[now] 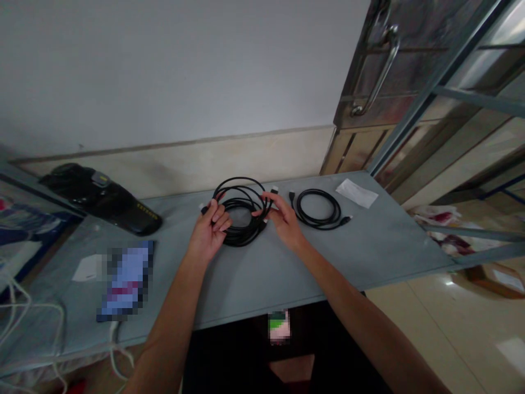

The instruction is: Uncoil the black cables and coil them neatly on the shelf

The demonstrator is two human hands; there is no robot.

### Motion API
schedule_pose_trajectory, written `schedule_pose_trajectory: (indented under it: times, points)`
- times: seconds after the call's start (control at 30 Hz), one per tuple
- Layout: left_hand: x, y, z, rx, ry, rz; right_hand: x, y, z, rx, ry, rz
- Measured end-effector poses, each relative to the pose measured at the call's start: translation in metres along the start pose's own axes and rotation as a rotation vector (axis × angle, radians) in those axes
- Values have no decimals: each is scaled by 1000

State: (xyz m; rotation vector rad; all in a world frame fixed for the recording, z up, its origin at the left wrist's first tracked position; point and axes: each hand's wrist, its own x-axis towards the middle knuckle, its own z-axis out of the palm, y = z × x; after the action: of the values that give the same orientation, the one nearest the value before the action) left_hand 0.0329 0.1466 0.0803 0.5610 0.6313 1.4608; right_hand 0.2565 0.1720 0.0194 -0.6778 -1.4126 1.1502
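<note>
A black cable lies coiled in several loops on the grey table near the wall. My left hand pinches the left side of the coil, fingers closed on the strands. On the coil's right side my right hand grips the strands, fingers curled, with plug ends sticking up just above it. A second, smaller black coiled cable lies flat to the right, untouched.
A black pouch lies at the back left. A blurred phone-like slab and a white card lie front left. A white paper slip sits back right. White cords hang at the left edge. A metal door stands behind right.
</note>
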Motion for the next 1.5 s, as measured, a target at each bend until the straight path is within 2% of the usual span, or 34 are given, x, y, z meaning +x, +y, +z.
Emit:
schedule_pose_trajectory:
  times: [0.13,0.33,0.47,0.6,0.83,0.97,1.2,1.5]
  points:
    - [1,-2,-2,4,-38,-2,1,-8,1,130,15,59]
    - [0,-2,-3,17,-83,-40,4,-5,5,128,101,95]
    - [0,0,-1,36,-37,-61,5,-5,4,207,113,133]
    - [0,1,0,52,0,-58,5,-6,1,192,116,156]
    - [2,2,-5,48,12,-34,6,0,0,197,155,108]
    - [3,3,-7,43,11,-24,7,-1,-1,167,128,131]
    - [2,5,-9,38,19,-17,6,-6,-1,159,182,138]
    - [7,10,-19,107,82,3,3,-12,5,117,73,199]
